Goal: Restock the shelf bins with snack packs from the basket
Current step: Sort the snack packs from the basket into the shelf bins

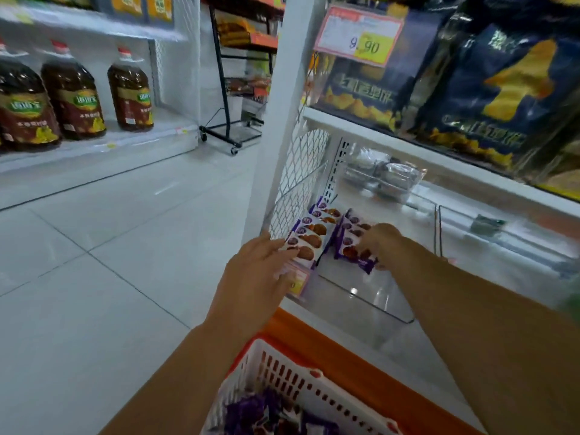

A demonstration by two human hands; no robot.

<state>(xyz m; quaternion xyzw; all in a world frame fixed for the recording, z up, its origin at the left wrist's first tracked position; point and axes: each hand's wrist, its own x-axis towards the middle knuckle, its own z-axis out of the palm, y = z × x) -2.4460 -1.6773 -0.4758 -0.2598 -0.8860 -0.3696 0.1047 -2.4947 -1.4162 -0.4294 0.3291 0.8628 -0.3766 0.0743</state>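
Right of the right hand (pixel 381 243) gripping the right row of snack packs (pixel 351 243), the clear bin (pixel 361 302) floor lies bare to a clear divider (pixel 437 227). Left, the left row (pixel 314 233) and wire mesh panel (pixel 301 171) crowd in; the upper shelf (pixel 408 142) hangs overhead.

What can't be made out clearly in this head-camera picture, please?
Head view only.
- basket: cut off by bottom edge; contents uncountable.
- shelf price tag: half hidden by left hand, blurred.
- right hand: fingertips hidden among snack packs; grip unclear.
- clear wrapped items: motion-blurred.
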